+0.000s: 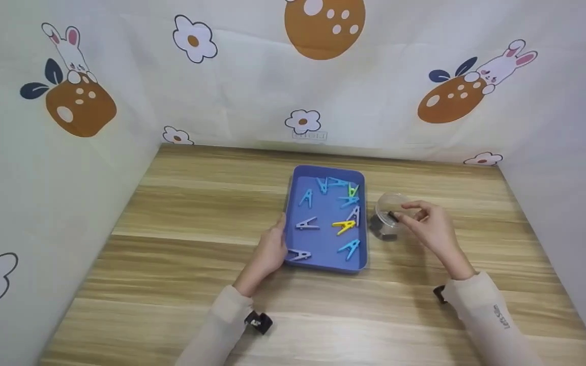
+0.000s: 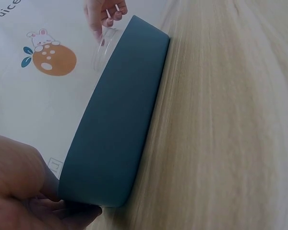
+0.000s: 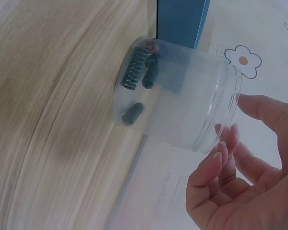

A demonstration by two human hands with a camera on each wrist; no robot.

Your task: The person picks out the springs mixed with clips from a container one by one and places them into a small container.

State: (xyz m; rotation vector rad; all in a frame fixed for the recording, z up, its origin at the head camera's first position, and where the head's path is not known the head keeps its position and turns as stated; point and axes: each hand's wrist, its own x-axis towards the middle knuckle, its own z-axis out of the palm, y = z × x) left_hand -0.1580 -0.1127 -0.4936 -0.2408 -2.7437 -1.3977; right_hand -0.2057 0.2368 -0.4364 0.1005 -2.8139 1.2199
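My left hand (image 1: 271,249) grips the blue tray (image 1: 323,264) at its near-left side; the left wrist view shows the fingers at the tray's edge. Several small clothespins lie in the tray, among them a yellow clothespin (image 1: 344,226), a green clothespin (image 1: 353,190) and a light blue clothespin (image 1: 350,248). Right of the tray stands a clear jar (image 3: 182,110). At its mouth is my right hand (image 1: 433,229), fingertips near the rim, thumb and fingers apart with nothing visible between them. A dark spring (image 3: 134,69) and dark capsule-like pieces (image 3: 133,114) lie at the jar's bottom.
Wood-grain table (image 1: 186,213) surrounds the tray and jar. Patterned white cloth walls (image 1: 242,91) rise at the back and on both sides. Black straps with small devices (image 1: 259,322) sit at both wrists.
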